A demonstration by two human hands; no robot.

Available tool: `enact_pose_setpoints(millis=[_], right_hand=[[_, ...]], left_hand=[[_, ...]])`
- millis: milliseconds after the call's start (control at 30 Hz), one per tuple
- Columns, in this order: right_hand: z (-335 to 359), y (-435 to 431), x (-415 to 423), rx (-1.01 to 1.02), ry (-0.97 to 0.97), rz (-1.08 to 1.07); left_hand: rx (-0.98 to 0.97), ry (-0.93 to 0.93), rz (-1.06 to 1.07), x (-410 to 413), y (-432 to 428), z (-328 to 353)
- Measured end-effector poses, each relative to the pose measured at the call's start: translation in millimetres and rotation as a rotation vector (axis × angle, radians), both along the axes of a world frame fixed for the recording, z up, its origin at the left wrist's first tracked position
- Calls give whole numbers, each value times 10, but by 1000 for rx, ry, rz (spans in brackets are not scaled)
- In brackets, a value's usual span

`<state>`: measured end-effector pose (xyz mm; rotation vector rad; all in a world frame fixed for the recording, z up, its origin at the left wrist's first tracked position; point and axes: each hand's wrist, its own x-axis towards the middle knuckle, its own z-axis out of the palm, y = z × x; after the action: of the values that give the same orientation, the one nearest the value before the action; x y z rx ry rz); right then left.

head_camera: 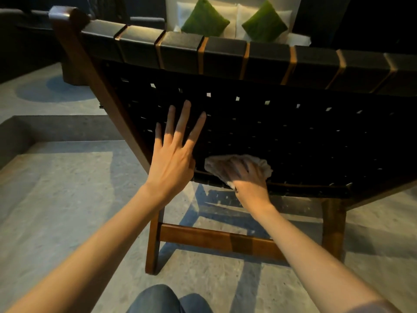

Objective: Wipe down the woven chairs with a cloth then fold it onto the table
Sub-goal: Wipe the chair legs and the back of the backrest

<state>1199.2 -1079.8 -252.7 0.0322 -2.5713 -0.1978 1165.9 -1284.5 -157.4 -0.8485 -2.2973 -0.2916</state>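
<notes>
A woven chair [293, 136] with black straps and a brown wooden frame fills the view, seen from behind its backrest. My left hand [173, 154] lies flat on the left part of the weave, fingers spread, holding nothing. My right hand [248, 179] presses a pale cloth [216, 164] against the lower edge of the woven back, just right of my left hand. The cloth is bunched under my fingers and partly hidden by them. No table is in view.
The chair's wooden crossbar [216, 239] and legs stand on a grey stone floor [56, 211]. A step [56, 128] rises at the left. Beyond the chair is a white seat with two green cushions [205, 19]. My knees [167, 301] show at the bottom.
</notes>
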Motion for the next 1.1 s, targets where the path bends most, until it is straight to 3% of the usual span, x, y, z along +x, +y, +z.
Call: enact_pose_setpoints(millis=[167, 367, 433, 567, 667, 767, 900, 1100], right_hand=[[-315, -83, 29, -205, -337, -140], [293, -50, 207, -223, -593, -70], [489, -158, 465, -103, -382, 32], [945, -344, 775, 133, 376, 374], [1334, -510, 698, 205, 669, 351], [1580, -701, 508, 238, 762, 304], [1622, -725, 345, 250, 851, 268], [1619, -683, 185, 247, 878, 218]], left_hand=[[-9, -12, -10, 10, -52, -16], [14, -73, -23, 150, -147, 14], [125, -67, -22, 215, -230, -7], [343, 32, 110, 299, -487, -78], [474, -21, 186, 252, -638, -63], [558, -57, 174, 169, -728, 91], [432, -120, 131, 38, -826, 289], [438, -108, 130, -176, -849, 340]])
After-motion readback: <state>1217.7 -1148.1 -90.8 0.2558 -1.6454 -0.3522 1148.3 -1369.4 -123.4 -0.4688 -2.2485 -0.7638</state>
